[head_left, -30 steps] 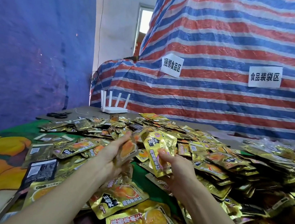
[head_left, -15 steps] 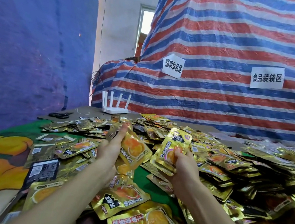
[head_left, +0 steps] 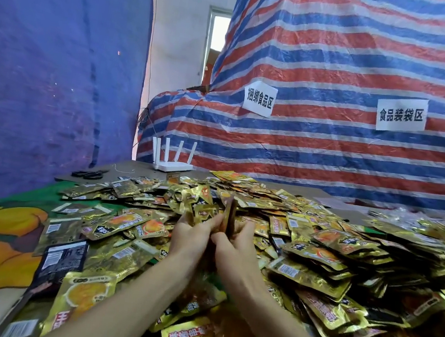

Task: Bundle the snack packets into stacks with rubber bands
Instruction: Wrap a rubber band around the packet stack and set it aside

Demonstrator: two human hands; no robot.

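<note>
A big heap of gold foil snack packets [head_left: 317, 256] covers the table. Above its near middle my left hand [head_left: 191, 238] holds a gold packet [head_left: 203, 205] upright. My right hand [head_left: 236, 244] grips a small stack of packets [head_left: 230, 218] seen edge-on. The two hands are pressed close together, and the packet and the stack stand side by side, almost touching. More loose packets [head_left: 83, 294] lie under my forearms. No rubber band shows in either hand.
Black scissors [head_left: 89, 174] and a thin rubber band [head_left: 124, 169] lie on the brown board at far left. A white router [head_left: 172, 161] stands at the table's back edge. A striped tarp [head_left: 333, 144] with two paper signs rises behind. A blue sheet [head_left: 43, 71] hangs left.
My hands have come together at the middle. The left packet and the right stack, held apart before, now stand upright side by side between them.
</note>
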